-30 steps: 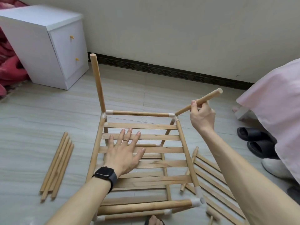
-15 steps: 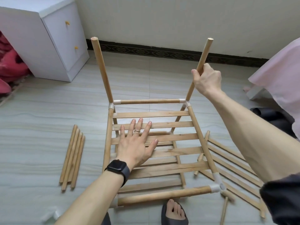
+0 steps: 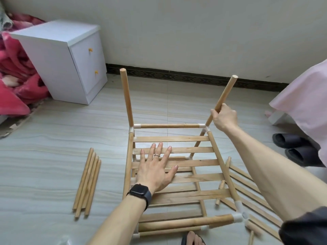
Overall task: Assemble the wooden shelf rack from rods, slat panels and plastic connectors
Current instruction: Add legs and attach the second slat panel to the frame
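My left hand (image 3: 155,171) lies flat on the top slat panel (image 3: 187,149) of the half-built rack (image 3: 128,156). Its fingers are straight and spread, and the palm presses on the slats near the rack's left side. The rack stands on the tiled floor (image 3: 44,138) right in front of me, between my two arms. My right hand (image 3: 225,119) reaches past the far right corner and is curled round an upright rod (image 3: 226,92), gripping it low down, just above the white plastic connector (image 3: 203,126) where its foot sits. This rod leans outward to the right. Its partner at the far left corner, the left rod (image 3: 126,96), stands untouched, well apart from both hands. A cross rod (image 3: 169,126) joins the two far corners, just beyond my left fingertips. Another white connector (image 3: 240,215) caps the near right corner, below my right forearm. A bundle of loose rods (image 3: 87,183) lies on the floor to the left of my left arm, apart from the rack. A spare slat panel (image 3: 247,188) lies flat on the floor under my right forearm, just beside the rack.
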Available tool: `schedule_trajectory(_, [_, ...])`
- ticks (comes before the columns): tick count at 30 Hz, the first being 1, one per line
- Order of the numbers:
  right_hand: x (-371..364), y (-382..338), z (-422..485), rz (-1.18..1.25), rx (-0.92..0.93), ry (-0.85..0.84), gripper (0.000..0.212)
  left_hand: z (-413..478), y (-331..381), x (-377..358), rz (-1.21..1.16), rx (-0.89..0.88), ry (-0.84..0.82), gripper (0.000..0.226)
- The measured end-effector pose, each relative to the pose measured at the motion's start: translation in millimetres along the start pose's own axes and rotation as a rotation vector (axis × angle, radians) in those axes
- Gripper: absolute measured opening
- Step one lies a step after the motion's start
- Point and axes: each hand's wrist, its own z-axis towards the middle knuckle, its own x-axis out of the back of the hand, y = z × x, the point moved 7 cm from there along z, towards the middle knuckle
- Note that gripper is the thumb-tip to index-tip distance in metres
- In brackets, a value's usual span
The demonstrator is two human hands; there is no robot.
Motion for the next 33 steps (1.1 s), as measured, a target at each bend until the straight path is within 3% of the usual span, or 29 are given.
schedule_trajectory(9, [-61, 81, -39, -0.048, -0.118, -0.087, 0.035, 6, -3, -6, 0.006, 0.008, 0.041, 0.075])
schedule_trajectory(17, [-64, 50, -59, -0.324, 0.079, -0.072, 0.026, 23, -10, -5, 0.014, -0.023, 0.021, 0.076])
schedule_trajectory(20, [-67, 31, -88, -0.281, 0.138, -0.059, 0.039, 24, -9, -2, -0.009, -0.019, 0.017, 0.075])
schedule_trajectory(23, [-77, -8, -134, -0.216, 0.309, -0.071, 0.045, 21, -12, 12, -0.253, -0.014, 0.049, 0.069])
schedule_trajectory(26, [-90, -52, -182, -0.132, 0.534, -0.107, 0.045, 2, -53, 50, -0.605, 0.071, 0.314, 0.051])
schedule_trajectory(29, [-115, -89, -219, -0.118, 0.649, -0.218, 0.053, -37, -124, 75, -0.573, 0.216, 0.580, 0.045])
schedule_trajectory(31, [-139, -108, -239, -0.151, 0.690, -0.341, 0.062, -65, -179, 65, -0.569, 0.399, 0.585, 0.039])
schedule_trajectory(33, [-163, -113, -256, -0.219, 0.712, -0.459, 0.070, -91, -227, 32, -0.526, 0.570, 0.441, 0.034])
